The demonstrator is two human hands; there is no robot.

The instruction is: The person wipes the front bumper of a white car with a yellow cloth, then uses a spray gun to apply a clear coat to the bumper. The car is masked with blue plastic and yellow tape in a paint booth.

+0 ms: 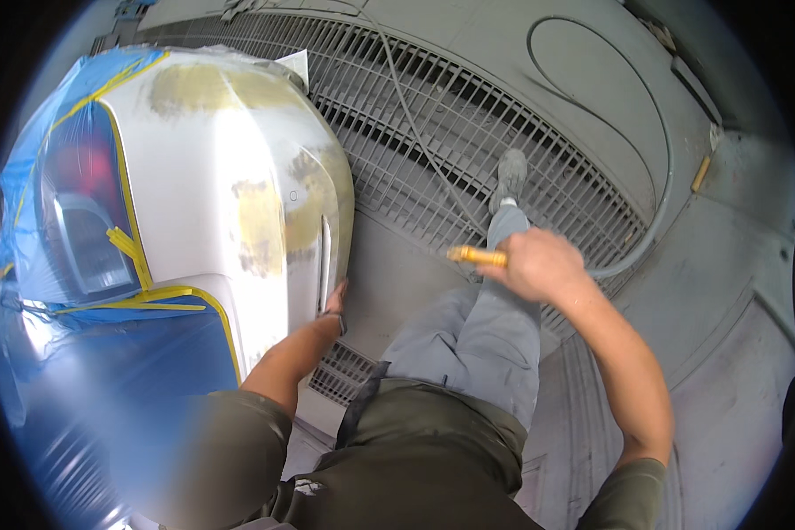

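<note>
My right hand (543, 265) is closed around a short yellow-orange object (479, 255), narrow and stick-like. Its kind I cannot make out. The hand is held out over my legs, apart from the car. On the left stands a white car body corner (181, 168) with sanded patches (261, 228) of yellowish and grey. My left hand (336, 298) reaches to the lower right edge of this panel, beside a narrow slot (325, 265). The panel edge hides most of its fingers. A dark band (340, 323) is around the left wrist.
Blue masking film (132, 353) edged with yellow tape (129, 252) covers the lamp and neighbouring panel. A metal floor grating (415, 97) runs behind the car. A grey hose (668, 177) curves across the floor on the right, and a thin cable (406, 106) crosses the grating.
</note>
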